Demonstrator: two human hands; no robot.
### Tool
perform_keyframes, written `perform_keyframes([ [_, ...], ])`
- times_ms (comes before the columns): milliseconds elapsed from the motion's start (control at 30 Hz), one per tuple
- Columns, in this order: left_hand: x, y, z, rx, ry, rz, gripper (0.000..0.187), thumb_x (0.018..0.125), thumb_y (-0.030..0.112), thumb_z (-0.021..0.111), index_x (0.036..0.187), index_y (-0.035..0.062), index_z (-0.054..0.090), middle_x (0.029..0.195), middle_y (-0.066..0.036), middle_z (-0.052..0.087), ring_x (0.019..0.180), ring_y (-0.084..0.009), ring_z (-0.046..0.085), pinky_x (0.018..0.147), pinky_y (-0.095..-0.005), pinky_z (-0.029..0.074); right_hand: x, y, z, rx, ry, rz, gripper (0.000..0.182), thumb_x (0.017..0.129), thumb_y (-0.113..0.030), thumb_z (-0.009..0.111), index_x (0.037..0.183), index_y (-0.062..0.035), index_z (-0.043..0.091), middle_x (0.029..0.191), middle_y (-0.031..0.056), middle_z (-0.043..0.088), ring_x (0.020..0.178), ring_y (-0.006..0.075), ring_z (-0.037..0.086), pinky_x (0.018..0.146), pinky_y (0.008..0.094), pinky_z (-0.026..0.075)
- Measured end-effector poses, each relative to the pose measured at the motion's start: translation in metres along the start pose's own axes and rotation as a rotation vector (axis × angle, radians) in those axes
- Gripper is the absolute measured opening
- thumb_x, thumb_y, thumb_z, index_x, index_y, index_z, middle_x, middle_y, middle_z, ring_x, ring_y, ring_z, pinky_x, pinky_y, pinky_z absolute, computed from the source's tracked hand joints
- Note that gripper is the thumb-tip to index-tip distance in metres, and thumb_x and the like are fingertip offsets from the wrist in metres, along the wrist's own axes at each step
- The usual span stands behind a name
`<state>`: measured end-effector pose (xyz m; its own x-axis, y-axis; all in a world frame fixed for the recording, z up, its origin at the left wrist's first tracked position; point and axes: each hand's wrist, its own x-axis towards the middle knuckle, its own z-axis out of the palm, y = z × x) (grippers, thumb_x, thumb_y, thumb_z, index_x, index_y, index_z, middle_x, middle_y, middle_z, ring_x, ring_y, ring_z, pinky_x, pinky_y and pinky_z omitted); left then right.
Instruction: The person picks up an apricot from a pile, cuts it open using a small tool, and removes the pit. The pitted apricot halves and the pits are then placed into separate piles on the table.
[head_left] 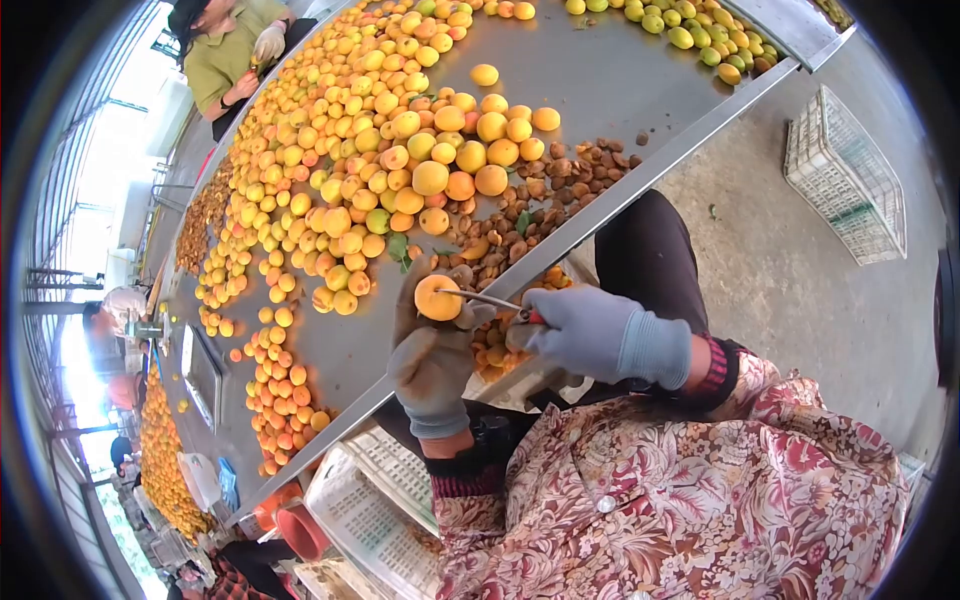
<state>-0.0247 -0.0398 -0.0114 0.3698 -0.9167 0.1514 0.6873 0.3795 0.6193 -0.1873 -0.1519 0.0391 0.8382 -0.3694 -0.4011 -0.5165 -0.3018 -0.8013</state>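
My left hand (432, 362), in a grey glove, holds an orange apricot (437, 298) up over the edge of a long metal table (600, 70). My right hand (585, 332), also gloved, grips a small knife (492, 301) whose blade touches the apricot's side. A heap of whole apricots (400, 170) covers the table just beyond. Brown pits (560, 180) lie piled along the table's near edge. Cut apricot halves (492, 355) sit in a container below my hands.
A white plastic crate (845, 175) lies on the concrete floor to the right. Greener fruit (690, 35) lies at the table's far end. Another person (235, 50) in a green shirt works across the table. White crates (375, 500) stand by my left knee.
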Motion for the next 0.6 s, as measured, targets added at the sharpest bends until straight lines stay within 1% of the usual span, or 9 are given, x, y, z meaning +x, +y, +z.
perform_keyframes([
  [67, -0.002, 0.003, 0.002, 0.071, 0.040, -0.006, 0.063, 0.079, 0.009, 0.050, 0.137, -0.0041, 0.029, 0.115, -0.018, 0.053, 0.094, -0.0260, 0.060, 0.091, -0.0460, 0.047, -0.001, -0.004, -0.010, 0.131, -0.061, 0.049, 0.031, 0.091, -0.032, 0.051, 0.097, -0.0015, 0.051, 0.064, 0.0089, 0.059, 0.056, 0.0189, 0.062, 0.053, 0.0312, 0.049],
  [133, -0.003, 0.003, 0.004, 0.139, 0.078, -0.014, 0.063, 0.078, 0.007, 0.050, 0.137, -0.0045, 0.029, 0.114, -0.018, 0.053, 0.091, -0.0256, 0.061, 0.091, -0.0454, 0.048, -0.004, -0.013, -0.020, 0.138, -0.161, 0.170, 0.037, 0.089, -0.036, 0.050, 0.096, 0.0004, 0.052, 0.086, 0.0197, 0.062, 0.087, 0.0354, 0.061, 0.077, 0.0403, 0.047],
  [267, -0.001, 0.000, 0.005, 0.356, 0.101, -0.009, 0.055, 0.081, 0.007, 0.050, 0.133, -0.0037, 0.036, 0.116, -0.016, 0.053, 0.090, -0.0236, 0.060, 0.087, -0.0426, 0.049, -0.005, -0.008, -0.017, 0.156, -0.155, 0.161, 0.038, 0.090, -0.038, 0.049, 0.094, 0.0004, 0.053, 0.085, 0.0200, 0.062, 0.087, 0.0356, 0.061, 0.078, 0.0403, 0.047],
  [333, -0.002, -0.002, 0.002, 0.427, 0.123, -0.021, 0.051, 0.083, 0.008, 0.050, 0.132, -0.0022, 0.038, 0.118, -0.016, 0.052, 0.091, -0.0231, 0.060, 0.086, -0.0405, 0.049, -0.004, -0.001, -0.005, 0.136, -0.080, 0.091, 0.036, 0.091, -0.037, 0.052, 0.093, -0.0007, 0.051, 0.063, 0.0082, 0.058, 0.049, 0.0154, 0.059, 0.047, 0.0280, 0.046],
  [367, -0.003, -0.006, -0.002, 0.405, 0.140, 0.025, 0.049, 0.084, 0.010, 0.051, 0.130, -0.0012, 0.040, 0.117, -0.016, 0.054, 0.092, -0.0237, 0.060, 0.087, -0.0413, 0.048, -0.003, 0.003, 0.000, 0.137, -0.079, 0.091, 0.036, 0.091, -0.037, 0.052, 0.093, -0.0007, 0.051, 0.063, 0.0082, 0.058, 0.049, 0.0154, 0.059, 0.047, 0.0280, 0.046],
  [433, -0.003, -0.015, -0.007, 0.383, 0.149, 0.065, 0.046, 0.085, 0.012, 0.053, 0.128, -0.0002, 0.043, 0.116, -0.015, 0.055, 0.094, -0.0243, 0.060, 0.089, -0.0421, 0.048, -0.003, 0.007, 0.010, 0.020, 0.021, -0.023, 0.036, 0.091, -0.036, 0.051, 0.090, -0.0008, 0.049, 0.066, 0.0145, 0.059, 0.055, 0.0251, 0.062, 0.053, 0.0348, 0.048],
  [467, -0.003, -0.022, -0.007, 0.204, 0.208, 0.078, 0.044, 0.086, 0.017, 0.053, 0.127, 0.0013, 0.045, 0.116, -0.014, 0.055, 0.097, -0.0251, 0.059, 0.091, -0.0443, 0.046, -0.004, 0.005, 0.013, 0.023, 0.025, -0.021, 0.036, 0.091, -0.036, 0.051, 0.090, -0.0008, 0.049, 0.066, 0.0145, 0.059, 0.055, 0.0251, 0.062, 0.053, 0.0348, 0.048],
  [533, -0.002, -0.036, -0.010, 0.024, 0.263, 0.092, 0.043, 0.088, 0.021, 0.053, 0.126, 0.0029, 0.046, 0.117, -0.013, 0.056, 0.100, -0.0260, 0.059, 0.093, -0.0464, 0.044, -0.002, -0.002, 0.017, -0.030, 0.043, 0.041, 0.038, 0.090, -0.036, 0.048, 0.099, 0.0009, 0.051, 0.088, 0.0225, 0.061, 0.088, 0.0368, 0.060, 0.077, 0.0440, 0.047],
  [600, 0.001, -0.046, -0.004, -0.102, 0.194, 0.000, 0.045, 0.091, 0.033, 0.050, 0.127, 0.0049, 0.046, 0.121, -0.011, 0.055, 0.111, -0.0282, 0.054, 0.097, -0.0492, 0.040, 0.002, -0.003, 0.020, -0.042, 0.084, 0.039, 0.038, 0.089, -0.036, 0.048, 0.098, 0.0008, 0.051, 0.089, 0.0226, 0.062, 0.087, 0.0377, 0.060, 0.077, 0.0451, 0.047],
])
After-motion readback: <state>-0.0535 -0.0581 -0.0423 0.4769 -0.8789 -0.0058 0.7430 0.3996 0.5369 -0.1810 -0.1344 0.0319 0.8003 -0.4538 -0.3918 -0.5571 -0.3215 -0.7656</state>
